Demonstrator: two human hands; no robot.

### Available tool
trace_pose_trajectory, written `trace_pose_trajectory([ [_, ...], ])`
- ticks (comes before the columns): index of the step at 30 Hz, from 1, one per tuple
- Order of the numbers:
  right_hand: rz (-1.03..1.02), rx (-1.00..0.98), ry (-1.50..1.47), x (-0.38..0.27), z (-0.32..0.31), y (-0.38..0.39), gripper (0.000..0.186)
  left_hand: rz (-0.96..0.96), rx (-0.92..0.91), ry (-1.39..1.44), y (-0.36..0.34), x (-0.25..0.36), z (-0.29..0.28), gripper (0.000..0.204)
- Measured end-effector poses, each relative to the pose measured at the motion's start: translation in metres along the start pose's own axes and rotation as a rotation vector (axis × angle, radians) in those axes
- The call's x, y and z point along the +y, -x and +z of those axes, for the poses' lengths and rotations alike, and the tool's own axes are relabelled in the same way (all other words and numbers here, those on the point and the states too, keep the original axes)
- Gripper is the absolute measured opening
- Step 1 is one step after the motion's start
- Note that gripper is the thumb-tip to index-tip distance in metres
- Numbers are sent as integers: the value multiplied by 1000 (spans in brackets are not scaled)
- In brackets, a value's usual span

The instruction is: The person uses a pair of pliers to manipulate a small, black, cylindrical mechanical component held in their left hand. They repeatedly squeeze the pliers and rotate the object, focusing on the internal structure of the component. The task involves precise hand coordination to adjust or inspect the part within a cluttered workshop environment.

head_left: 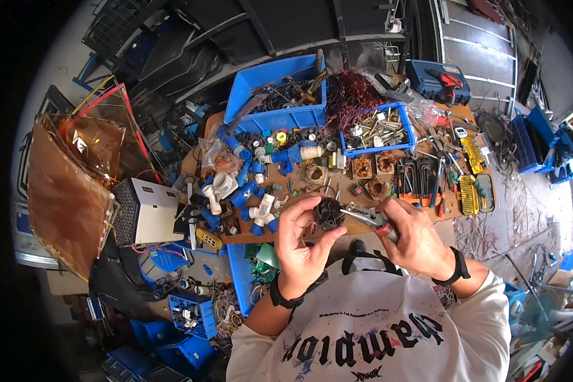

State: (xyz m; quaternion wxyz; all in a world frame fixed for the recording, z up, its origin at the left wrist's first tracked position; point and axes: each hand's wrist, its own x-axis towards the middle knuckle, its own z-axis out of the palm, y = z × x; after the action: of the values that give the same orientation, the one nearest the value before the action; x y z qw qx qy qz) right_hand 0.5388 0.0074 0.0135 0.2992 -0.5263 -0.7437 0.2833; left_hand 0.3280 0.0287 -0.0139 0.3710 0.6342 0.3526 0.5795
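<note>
A: Pliers first. Your right hand is clamped round their handles, and their nose touches the dark round part pinched in your left hand.

B: Where does that part sit?

A: Up in the air, just above the near edge of the wooden bench, between thumb and fingers, close to your chest. Your left fingers are closed on its rim.

B: So what could go wrong for you?

A: As I judge it, the nose could slip off the part if you pull at an angle, and your left thumb lies right beside the tips. A hard tug could also jerk the part out of your pinch; it would drop among the blue and white pipe fittings or off the bench edge to the cluttered floor.

B: Anything else?

A: I cannot tell what the nose grips; it is too small to see.
</note>
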Motion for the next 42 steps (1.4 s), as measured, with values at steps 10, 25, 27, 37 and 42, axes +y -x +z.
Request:
trace_pose_trajectory([
  [10, -116, 26, 75, -1, -6, -3, 31, -829, -491, 752, -9, 9, -13, 65],
  [25, -165, 20, 134, -2, -13, -5, 32, -913, -323, 1112, -10, 7, -14, 60],
  [27, -136, 2, 117, -1, -14, -5, 31, -722, -192, 608, -10, 18, -4, 66],
  [37, -112, 6, 75, 2, -14, -4, 33, -169, -55, 135, -5, 12, 4, 51],
  [42, -99, -74, 72, -4, -20, -6, 35, -826, -454, 1231, -11, 4, -12, 54],
])
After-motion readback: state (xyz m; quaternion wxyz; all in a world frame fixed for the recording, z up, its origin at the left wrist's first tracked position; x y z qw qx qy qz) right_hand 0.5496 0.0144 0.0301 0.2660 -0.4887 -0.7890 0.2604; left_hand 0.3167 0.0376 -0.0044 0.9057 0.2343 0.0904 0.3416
